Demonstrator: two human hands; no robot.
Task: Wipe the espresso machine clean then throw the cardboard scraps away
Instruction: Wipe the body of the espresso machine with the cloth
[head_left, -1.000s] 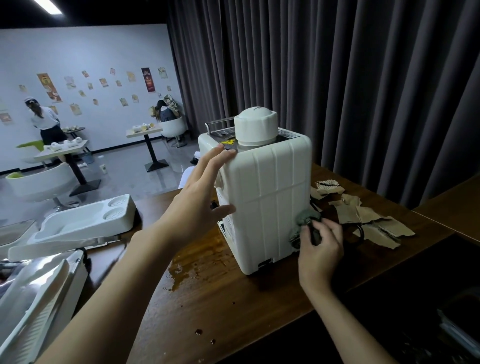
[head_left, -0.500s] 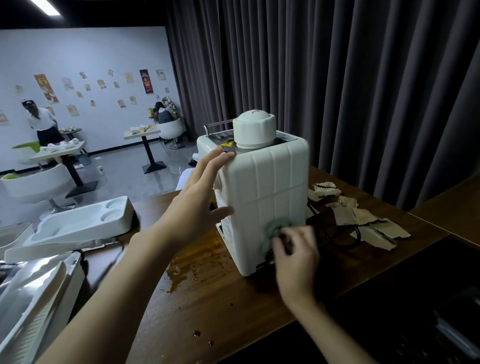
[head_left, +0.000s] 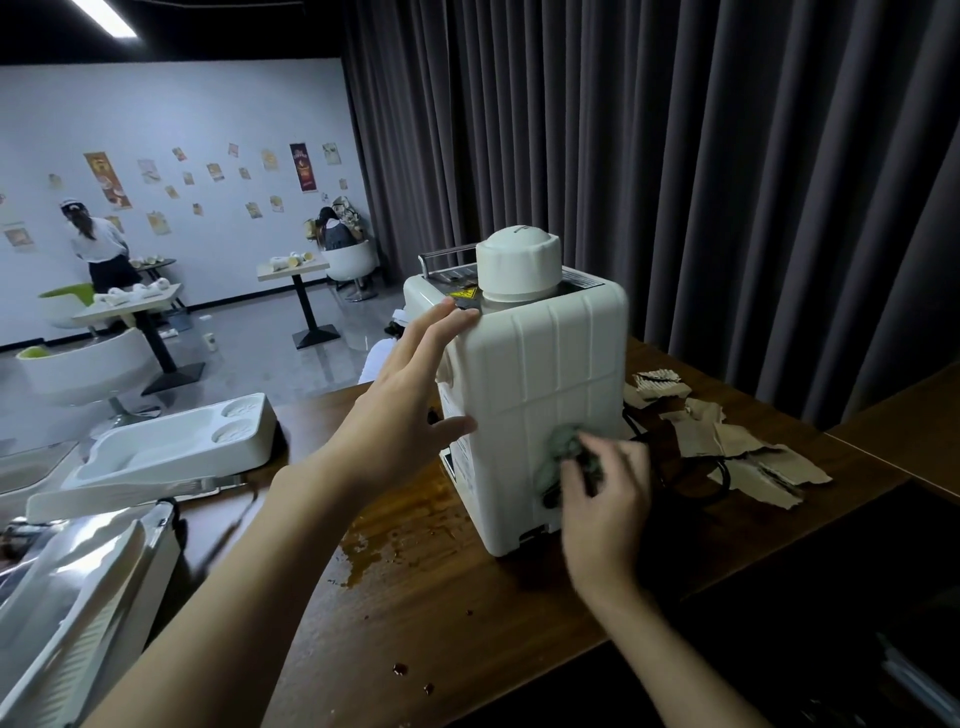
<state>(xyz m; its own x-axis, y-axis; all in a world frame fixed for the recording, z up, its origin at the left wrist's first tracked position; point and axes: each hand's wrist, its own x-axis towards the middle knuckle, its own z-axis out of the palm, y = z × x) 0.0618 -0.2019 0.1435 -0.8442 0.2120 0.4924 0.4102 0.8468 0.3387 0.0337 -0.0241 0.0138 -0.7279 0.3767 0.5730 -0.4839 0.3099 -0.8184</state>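
A white espresso machine (head_left: 540, 374) stands on the dark wooden counter (head_left: 467, 597), its ribbed back panel facing me. My left hand (head_left: 410, 395) rests on its left edge with straight fingers on the top corner and the thumb on the back panel. My right hand (head_left: 605, 499) grips a grey-green cloth (head_left: 561, 447) and presses it against the lower back panel. Torn brown cardboard scraps (head_left: 727, 441) lie on the counter to the right of the machine.
A brown liquid spill (head_left: 395, 545) spreads on the counter left of the machine, with small drops nearer me. A black cord (head_left: 675, 483) lies by the scraps. White moulded trays (head_left: 171, 447) sit at left. Dark curtains hang behind. Two people stand far back.
My right hand swept the cloth left across the lower back panel from its right edge, then came slightly back to the right. My left hand stayed on the machine.
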